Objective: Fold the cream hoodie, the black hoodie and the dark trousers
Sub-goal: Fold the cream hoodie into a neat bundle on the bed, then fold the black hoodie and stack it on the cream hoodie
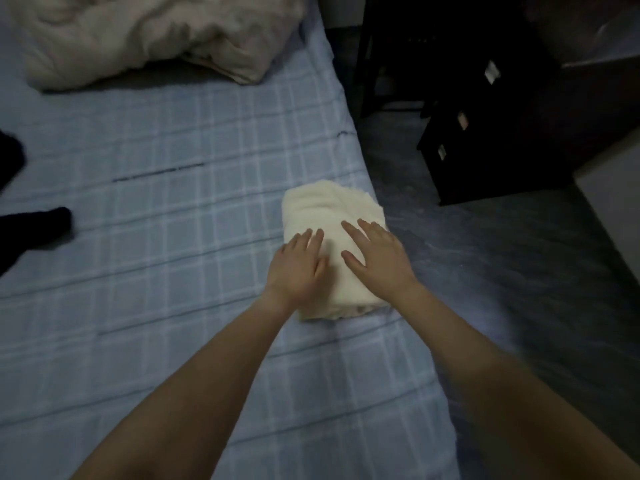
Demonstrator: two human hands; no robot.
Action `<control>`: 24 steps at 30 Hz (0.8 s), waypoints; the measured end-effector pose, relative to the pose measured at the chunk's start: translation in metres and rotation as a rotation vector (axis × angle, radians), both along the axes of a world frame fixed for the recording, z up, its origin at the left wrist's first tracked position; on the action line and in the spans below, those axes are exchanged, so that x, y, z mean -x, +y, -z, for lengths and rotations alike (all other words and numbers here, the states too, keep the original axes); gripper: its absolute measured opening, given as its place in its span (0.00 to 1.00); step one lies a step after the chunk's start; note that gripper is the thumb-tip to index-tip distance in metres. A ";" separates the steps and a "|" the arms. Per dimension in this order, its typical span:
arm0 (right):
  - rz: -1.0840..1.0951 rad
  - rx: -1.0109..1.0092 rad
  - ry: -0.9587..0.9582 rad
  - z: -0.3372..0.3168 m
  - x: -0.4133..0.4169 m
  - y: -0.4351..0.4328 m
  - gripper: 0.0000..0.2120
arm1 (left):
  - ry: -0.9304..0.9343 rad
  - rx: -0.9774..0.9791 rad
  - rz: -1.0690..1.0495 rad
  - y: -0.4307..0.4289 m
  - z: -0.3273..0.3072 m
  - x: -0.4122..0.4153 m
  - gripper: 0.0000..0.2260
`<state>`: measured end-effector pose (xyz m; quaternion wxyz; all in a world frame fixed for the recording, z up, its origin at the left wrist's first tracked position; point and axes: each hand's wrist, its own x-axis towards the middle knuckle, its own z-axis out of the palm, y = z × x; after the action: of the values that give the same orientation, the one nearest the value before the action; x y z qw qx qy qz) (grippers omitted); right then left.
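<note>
The cream hoodie (332,216) lies folded into a compact bundle near the right edge of the bed (166,209). My left hand (298,268) rests flat on the bundle's left side with straight fingers. My right hand (377,258) presses flat on its right side, fingers spread. Black clothing (31,230) pokes in at the left edge of the view, mostly cut off; I cannot tell which garment it is.
A rumpled beige duvet (145,39) lies at the head of the bed. The blue checked sheet covers the mattress. To the right are a dark floor (485,271) and a black drawer unit (485,133).
</note>
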<state>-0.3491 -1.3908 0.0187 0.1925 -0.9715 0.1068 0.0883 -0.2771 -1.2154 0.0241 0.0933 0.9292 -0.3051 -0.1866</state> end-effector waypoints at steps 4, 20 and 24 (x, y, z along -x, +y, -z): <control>0.035 0.021 -0.229 -0.102 0.024 0.030 0.31 | -0.207 0.194 0.027 0.020 -0.105 0.028 0.27; -0.211 -0.093 -0.193 -0.188 0.210 0.186 0.28 | -0.321 0.209 -0.194 0.230 -0.192 0.258 0.20; -0.284 -0.131 -0.203 -0.192 0.208 0.221 0.29 | -0.329 0.219 -0.368 0.272 -0.204 0.276 0.20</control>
<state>-0.5570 -1.1694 0.2105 0.2506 -0.9661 -0.0574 0.0227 -0.5527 -0.9431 0.2281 0.1747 0.9712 -0.1605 0.0211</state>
